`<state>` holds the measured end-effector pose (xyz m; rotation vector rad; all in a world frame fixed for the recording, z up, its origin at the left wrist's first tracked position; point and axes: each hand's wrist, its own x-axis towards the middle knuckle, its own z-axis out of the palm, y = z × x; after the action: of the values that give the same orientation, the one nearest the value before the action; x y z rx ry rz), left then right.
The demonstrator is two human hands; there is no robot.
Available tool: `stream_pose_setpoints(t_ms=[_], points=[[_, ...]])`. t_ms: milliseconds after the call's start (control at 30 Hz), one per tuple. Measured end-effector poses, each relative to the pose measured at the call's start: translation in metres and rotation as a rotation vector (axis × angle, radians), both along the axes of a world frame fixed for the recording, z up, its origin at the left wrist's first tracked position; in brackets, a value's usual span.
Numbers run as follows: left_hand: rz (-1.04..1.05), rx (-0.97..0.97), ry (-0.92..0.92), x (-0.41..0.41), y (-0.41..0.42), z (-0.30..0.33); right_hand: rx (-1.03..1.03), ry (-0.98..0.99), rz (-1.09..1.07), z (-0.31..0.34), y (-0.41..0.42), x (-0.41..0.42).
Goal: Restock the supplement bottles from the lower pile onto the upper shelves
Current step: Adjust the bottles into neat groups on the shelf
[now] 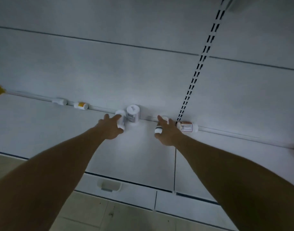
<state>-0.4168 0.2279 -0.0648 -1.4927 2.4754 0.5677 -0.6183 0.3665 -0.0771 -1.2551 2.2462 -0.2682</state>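
We saw a pale grey back panel [109, 67] filling most of the view, crossed by thin dark seams. A slotted upright [199, 64] with paired black slots ran down it at the right. Below lay a white shelf [42, 124] with a dark front edge. Under that was a white base panel carrying a small clear plastic holder [109, 185]. The floor [96, 214] was beige tile, speckled, under dim light.
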Motion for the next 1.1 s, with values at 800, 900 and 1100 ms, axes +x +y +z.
stream_pose_setpoints(t_ms=[800,900,1100], points=[[0.19,1.418,1.551,0.157,0.188,0.232,-0.94,-1.607,-0.709,0.228,0.167,0.221],[0.109,1.429,1.56,0.17,0.212,0.273,-1.04,-1.563,-0.618,0.275,0.19,0.236],[0.049,1.229,1.686,0.163,0.266,0.333,-1.182,-1.404,-0.495,0.336,0.24,0.235]])
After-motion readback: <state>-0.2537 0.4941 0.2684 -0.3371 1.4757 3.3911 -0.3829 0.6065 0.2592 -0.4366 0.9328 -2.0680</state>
